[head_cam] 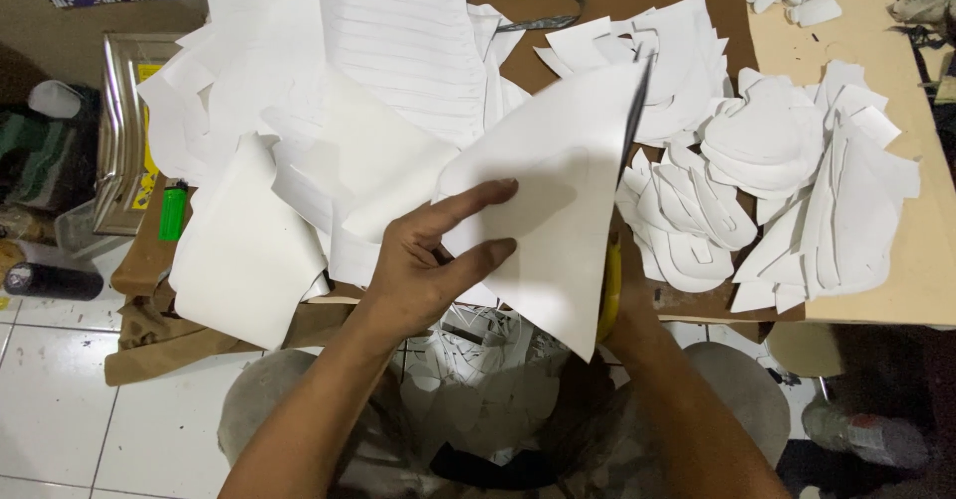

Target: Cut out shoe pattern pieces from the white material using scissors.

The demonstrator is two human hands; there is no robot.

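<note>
Sheet [558, 230]: white, stiff, held above the counter [926, 260] edge, tilted toward the camera so the blade can run along its right side
Left hand [428, 260]: closed on the sheet's lower left, thumb over, fingers spread flat on its face to steady it
Right hand [625, 295]: mostly hidden behind the sheet; wrapped round yellow-handled scissors [625, 200], blades edge-on at the sheet's right edge
Cut pieces [777, 190]: curved white shapes, heaped right of the sheet on the counter
Uncut sheets [329, 130]: loose overlapping pile, left and centre
Offcuts [478, 389]: scraps below between the knees, where trimmings would drop
Lighter [172, 210]: green, at the counter's left edge
</note>
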